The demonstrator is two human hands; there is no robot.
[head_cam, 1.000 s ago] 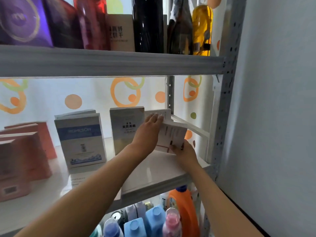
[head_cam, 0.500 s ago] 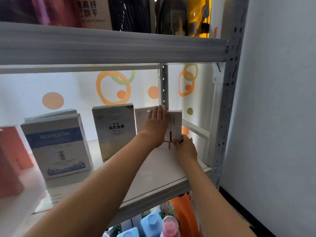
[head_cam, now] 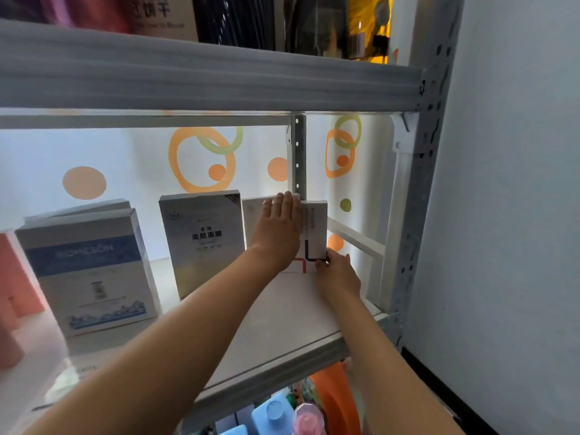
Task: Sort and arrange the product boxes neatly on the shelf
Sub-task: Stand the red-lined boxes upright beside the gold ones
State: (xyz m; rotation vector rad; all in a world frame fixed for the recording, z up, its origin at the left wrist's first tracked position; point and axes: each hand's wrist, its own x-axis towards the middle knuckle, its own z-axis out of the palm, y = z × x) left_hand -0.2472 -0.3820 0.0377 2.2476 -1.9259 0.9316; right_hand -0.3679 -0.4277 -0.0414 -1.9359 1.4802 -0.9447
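A white product box (head_cam: 316, 227) with a red and dark line design stands upright at the right end of the middle shelf (head_cam: 282, 312). My left hand (head_cam: 279, 230) lies flat against its front with straight fingers reaching the top edge. My right hand (head_cam: 337, 271) pinches the box's lower right corner. Another pale box (head_cam: 252, 218) stands right behind it on the left. A silver box (head_cam: 204, 240) with Chinese print stands further left, then a white and blue box (head_cam: 91, 271).
Orange boxes (head_cam: 15, 277) sit at the far left. The grey upper shelf beam (head_cam: 204, 76) carries boxes and bottles. The grey upright (head_cam: 420, 189) and a wall bound the right. Blue, pink and orange bottles (head_cam: 282, 412) stand on the shelf below.
The white box went from tilted to upright and was pushed back beside the silver box. My left hand flattened on its front; my right hand stayed at its lower right corner.
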